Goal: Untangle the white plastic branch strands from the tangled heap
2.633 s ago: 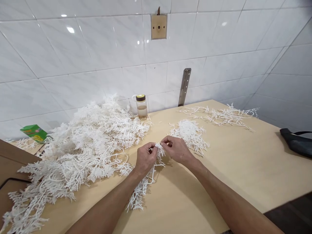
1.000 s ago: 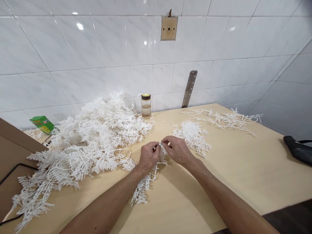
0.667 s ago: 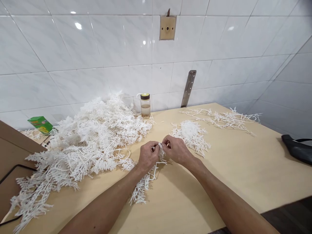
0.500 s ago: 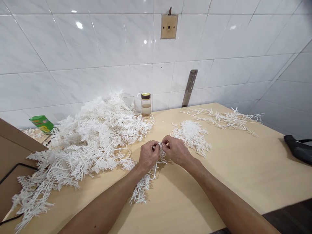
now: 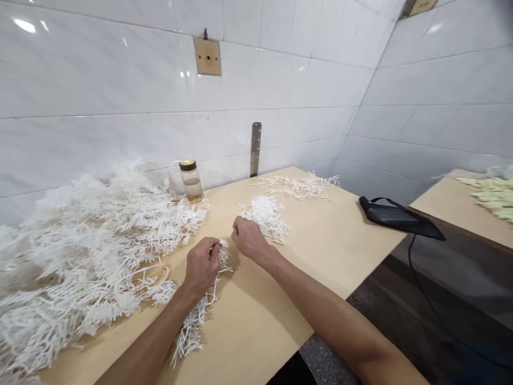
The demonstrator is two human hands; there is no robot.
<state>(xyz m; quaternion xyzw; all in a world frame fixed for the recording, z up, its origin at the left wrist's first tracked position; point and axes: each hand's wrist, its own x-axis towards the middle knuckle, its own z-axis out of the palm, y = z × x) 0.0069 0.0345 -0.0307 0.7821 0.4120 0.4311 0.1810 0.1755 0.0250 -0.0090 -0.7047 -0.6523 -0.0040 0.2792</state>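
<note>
My left hand (image 5: 203, 263) is closed on a white branching plastic sprig (image 5: 191, 331), whose feathery tips poke out past the fingers and whose lower part hangs under my wrist onto the table. My right hand (image 5: 249, 235) is closed a short way to the right, apart from the sprig; its fingertips are curled away, so anything small in them is hidden. Just behind the right hand lies a small heap of short white plastic pieces (image 5: 266, 216). A large pile of the same white sprigs (image 5: 100, 240) spreads over the left side.
A jar with a dark lid (image 5: 192, 181) stands by the tiled wall. Bare white stems (image 5: 302, 186) lie at the table's far corner. A black bag-like object (image 5: 396, 216) rests at the right edge. Another table (image 5: 436, 200) holds yellowish pieces.
The view has turned to the right, bringing the second table in. My right hand has come away from the left hand and the sprig, towards the small heap.
</note>
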